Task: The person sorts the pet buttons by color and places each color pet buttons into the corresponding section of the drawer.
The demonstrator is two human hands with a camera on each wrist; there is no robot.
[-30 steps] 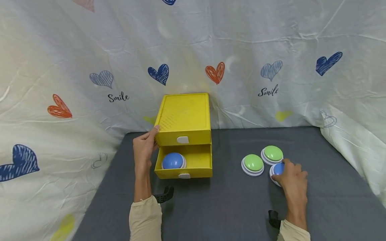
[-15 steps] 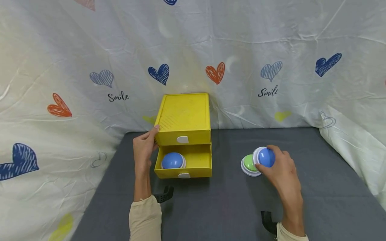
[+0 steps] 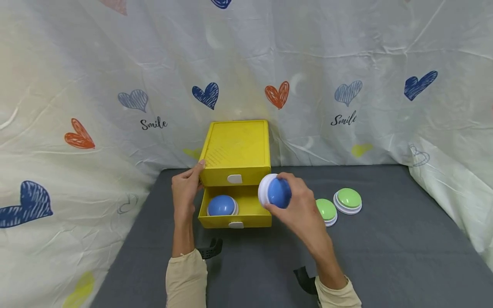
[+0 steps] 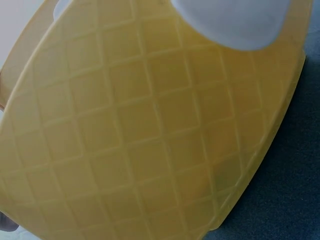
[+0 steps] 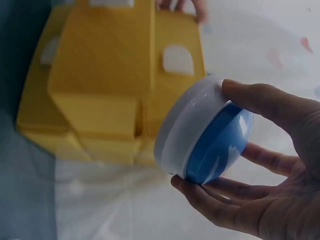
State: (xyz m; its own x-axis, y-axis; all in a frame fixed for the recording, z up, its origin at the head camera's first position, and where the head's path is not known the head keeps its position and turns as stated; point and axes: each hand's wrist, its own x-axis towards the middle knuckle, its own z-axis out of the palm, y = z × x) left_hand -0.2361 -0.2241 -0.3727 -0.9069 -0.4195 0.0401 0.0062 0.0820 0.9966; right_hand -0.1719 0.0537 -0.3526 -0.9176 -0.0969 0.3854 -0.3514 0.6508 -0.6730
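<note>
Behind everything hangs a pale fabric backdrop [image 3: 308, 64] printed with hearts and the word Smile, dropping to the far edge of a dark grey cloth-covered tabletop [image 3: 423, 239]. Toward the far left corner, the person's left grip [image 3: 184, 188] holds the front left corner of a yellow plastic two-drawer box [image 3: 239, 145]. Bracing there seems sound: a light box could slide if knocked, and steady pressure should suffice without squeezing the walls. Its upper drawer is shut; the yellow lower drawer with a white tab [image 3: 252, 221] is pulled out, and a blue-domed round button with a white plastic base [image 3: 221, 205] sits in its left part. Next to the right, a second blue-domed white-based button [image 3: 280, 193] is off the tabletop, seen across the drawer's right end, pinched in the person's right grip [image 3: 304, 207] between thumb and fingers. It is tipped, base facing left and dome toward the palm, so setting it down well would call for rolling the wrist to bring the base underneath, and enough height for the drawer's front lip. Farther right, short of the far edge, lie two green-domed round white-based buttons [image 3: 349, 198], the left one partly hidden behind the right grip.
</note>
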